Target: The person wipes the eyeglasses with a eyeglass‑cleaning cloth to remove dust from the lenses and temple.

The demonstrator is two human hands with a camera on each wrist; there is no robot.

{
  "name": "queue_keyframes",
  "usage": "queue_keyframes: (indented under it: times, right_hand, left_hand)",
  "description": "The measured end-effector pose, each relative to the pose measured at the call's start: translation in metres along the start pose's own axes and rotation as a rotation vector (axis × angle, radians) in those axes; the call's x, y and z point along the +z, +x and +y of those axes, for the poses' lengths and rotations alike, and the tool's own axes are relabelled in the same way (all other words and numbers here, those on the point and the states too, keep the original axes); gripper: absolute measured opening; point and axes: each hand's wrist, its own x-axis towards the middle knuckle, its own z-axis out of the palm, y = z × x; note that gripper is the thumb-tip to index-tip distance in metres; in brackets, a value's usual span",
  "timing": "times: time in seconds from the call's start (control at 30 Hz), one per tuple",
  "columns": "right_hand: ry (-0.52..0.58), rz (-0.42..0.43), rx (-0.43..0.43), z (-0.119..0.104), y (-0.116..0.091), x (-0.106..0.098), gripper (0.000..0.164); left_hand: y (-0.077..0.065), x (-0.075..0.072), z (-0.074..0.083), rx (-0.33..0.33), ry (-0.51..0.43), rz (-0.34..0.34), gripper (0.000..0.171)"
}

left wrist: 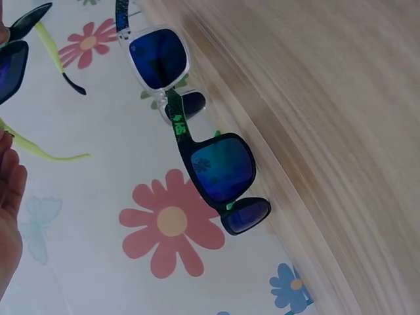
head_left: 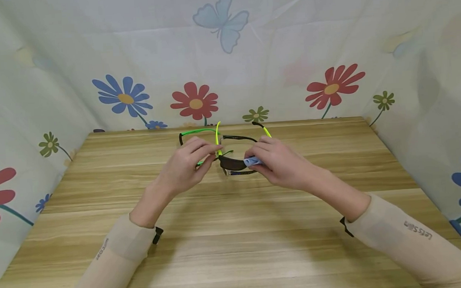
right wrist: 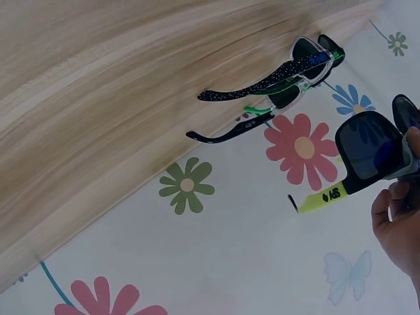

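Note:
Up front in the head view, a pair of sunglasses (head_left: 232, 163) with a black frame and yellow temples is held between both hands. My left hand (head_left: 186, 166) pinches it at its left end, near the hinge. My right hand (head_left: 280, 163) grips a folded light blue cloth (head_left: 252, 161) over the other lens, fingers and thumb on either side. Part of that lens is hidden by the cloth and fingers. In the right wrist view the dark lens (right wrist: 369, 147) and yellow temple (right wrist: 321, 198) show beside the hand.
Behind the held pair, sunglasses with a clear frame (left wrist: 186, 56) and dark temples stand on the wooden table (head_left: 236, 248). Left of them is a black pair with green inner temples (left wrist: 223, 169). A flower-printed curtain (head_left: 273, 63) surrounds the table's back and sides.

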Motion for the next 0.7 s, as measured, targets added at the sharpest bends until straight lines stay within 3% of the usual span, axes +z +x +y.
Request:
queue_keyframes:
  times: [0.13, 0.27, 0.4, 0.53, 0.7]
  right_hand:
    - [-0.023, 0.005, 0.004, 0.0003, -0.0022, 0.0008, 0.021]
    - [-0.053, 0.015, -0.006, 0.0007, -0.0043, 0.0024, 0.022]
    - [-0.084, 0.032, -0.031, 0.0005, -0.0059, 0.0042, 0.024]
    - [-0.106, 0.04, -0.044, 0.0003, -0.0076, 0.0053, 0.025]
    - [-0.174, 0.047, -0.073, 0.0005, -0.0084, 0.008, 0.026]
  left_hand:
    - [0.0003, 0.0019, 0.002, -0.115, -0.022, 0.008, 0.018]
    - [0.0, 0.0044, 0.0025, -0.326, -0.128, -0.012, 0.011]
    - [0.0013, 0.0049, 0.005, -0.524, -0.254, -0.09, 0.016]
    - [0.003, 0.0057, 0.0071, -0.612, -0.334, -0.168, 0.02]
    - [0.0044, 0.0045, 0.0075, -0.701, -0.446, -0.198, 0.018]
